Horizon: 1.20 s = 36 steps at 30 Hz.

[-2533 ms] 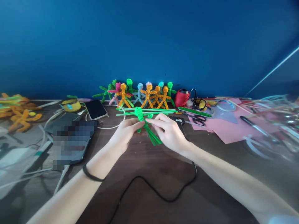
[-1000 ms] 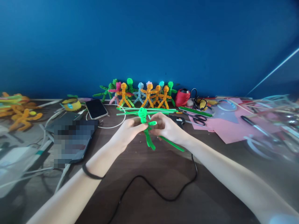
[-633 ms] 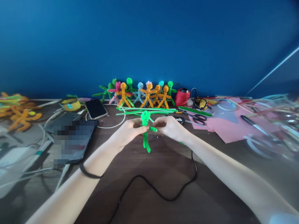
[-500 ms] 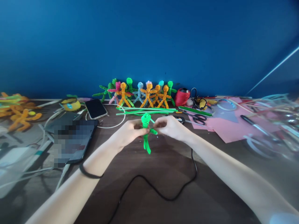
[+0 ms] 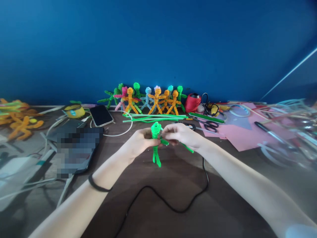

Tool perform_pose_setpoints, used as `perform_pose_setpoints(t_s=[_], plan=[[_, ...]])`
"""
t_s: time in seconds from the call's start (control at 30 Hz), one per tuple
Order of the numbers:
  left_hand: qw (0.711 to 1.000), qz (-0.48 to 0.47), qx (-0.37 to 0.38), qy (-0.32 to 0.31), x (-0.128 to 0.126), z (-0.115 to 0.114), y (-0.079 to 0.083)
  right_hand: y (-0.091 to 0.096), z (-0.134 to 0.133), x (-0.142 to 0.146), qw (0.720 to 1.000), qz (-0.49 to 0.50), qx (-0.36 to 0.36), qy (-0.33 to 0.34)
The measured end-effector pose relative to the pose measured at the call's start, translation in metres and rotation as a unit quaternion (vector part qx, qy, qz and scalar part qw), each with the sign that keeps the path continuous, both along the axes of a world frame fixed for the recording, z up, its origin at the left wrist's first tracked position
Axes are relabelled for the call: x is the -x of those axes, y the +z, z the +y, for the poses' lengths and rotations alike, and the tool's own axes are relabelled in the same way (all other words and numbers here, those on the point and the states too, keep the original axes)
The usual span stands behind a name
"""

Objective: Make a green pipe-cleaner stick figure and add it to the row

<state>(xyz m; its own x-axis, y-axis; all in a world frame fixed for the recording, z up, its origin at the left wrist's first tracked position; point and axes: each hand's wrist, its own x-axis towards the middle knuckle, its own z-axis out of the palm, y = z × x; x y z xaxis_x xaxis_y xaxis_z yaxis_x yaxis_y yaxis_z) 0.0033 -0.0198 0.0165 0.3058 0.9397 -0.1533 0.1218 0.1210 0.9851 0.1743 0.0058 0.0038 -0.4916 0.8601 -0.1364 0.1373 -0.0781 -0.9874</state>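
green pipe-cleaner figure (image 5: 156, 142) should be very light. fuzzy outside over a thin wire core, so it bends easy and holds the bend. not fragile, not slippery, but a hard squeeze would probably kink the limbs. best hold is the wound torso, where the wraps are thickest; the thin arm and free ends would give under pressure.

left hand (image 5: 140, 142) pinches the torso from the left, thumb and fingertips closed on it. right hand (image 5: 182, 135) is closed narrow right beside the figure's arm, gripping a loose green stem (image 5: 187, 148) that runs down and right from under the fingers. hard to tell if that stem is one piece with the figure, the fingers cover the join.

figure is held upright over the brown table (image 5: 173, 185), between both hands, centre of view.

looks: bright green, coiled round head on top, short stub arm, two legs pressed close together pointing down.

behind it flat green stems (image 5: 153, 118) lie on the table. further back a row of finished figures (image 5: 151, 99) in orange, green, pink and pale blue stands against the blue wall (image 5: 158, 43). black cable (image 5: 173, 206) loops on the table nearer the person.
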Motion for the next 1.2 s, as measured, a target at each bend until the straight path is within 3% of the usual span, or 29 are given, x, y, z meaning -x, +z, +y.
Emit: perform_pose_setpoints(t_s=[0.17,0.37,0.5,0.7,0.87,1.2], plan=[[0.999,-0.022,0.024,0.017,-0.001,0.000,0.000,0.004,-0.003,0.002,1.000,0.006,-0.014,-0.016],[1.000,0.020,0.007,-0.021,0.001,0.001,-0.002,0.009,-0.009,0.007,0.999,0.020,-0.017,-0.027],[0.999,0.045,-0.009,0.014,0.000,0.001,-0.003,0.009,-0.011,0.010,0.998,0.010,-0.037,-0.043],[0.995,0.044,-0.033,0.078,0.000,0.004,-0.006,0.006,-0.013,0.010,0.987,-0.058,-0.128,-0.081],[0.987,0.058,-0.056,0.140,0.002,0.006,-0.008,0.004,-0.022,0.015,0.985,-0.040,-0.144,-0.082],[0.991,-0.075,0.020,0.105,0.007,0.010,-0.012,0.000,-0.023,0.019,0.990,0.008,-0.121,-0.067]])
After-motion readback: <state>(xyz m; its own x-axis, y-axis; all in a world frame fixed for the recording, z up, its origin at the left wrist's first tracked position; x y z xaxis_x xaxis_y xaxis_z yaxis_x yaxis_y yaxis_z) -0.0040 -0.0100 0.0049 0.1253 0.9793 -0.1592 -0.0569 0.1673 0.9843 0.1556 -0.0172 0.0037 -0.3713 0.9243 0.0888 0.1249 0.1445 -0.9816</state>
